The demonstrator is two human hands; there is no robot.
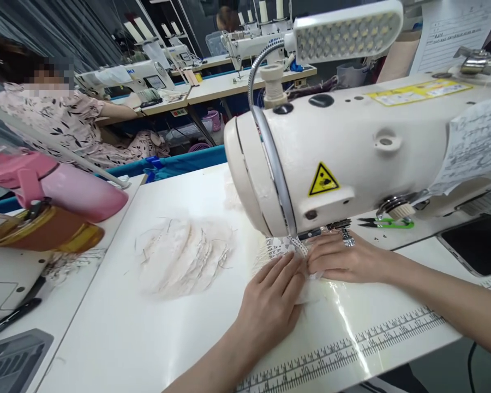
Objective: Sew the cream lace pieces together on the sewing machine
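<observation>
A strip of white lace lies under the head of a cream sewing machine, on the white table. My left hand rests palm down on the lace, its fingers stretched toward the needle area. From the right, my right hand lies on the same fabric with extended fingers, close to the left fingertips. The machine head hides the needle, and my right thumb is out of sight. Left of my hands, a loose pile of sheer pale fabric pieces with trailing threads is spread on the table.
Green thread snips and a dark phone lie right of the machine. A ruler strip follows the front edge. At left stand a pink bottle and an amber tape roll. Another person sits at a machine behind.
</observation>
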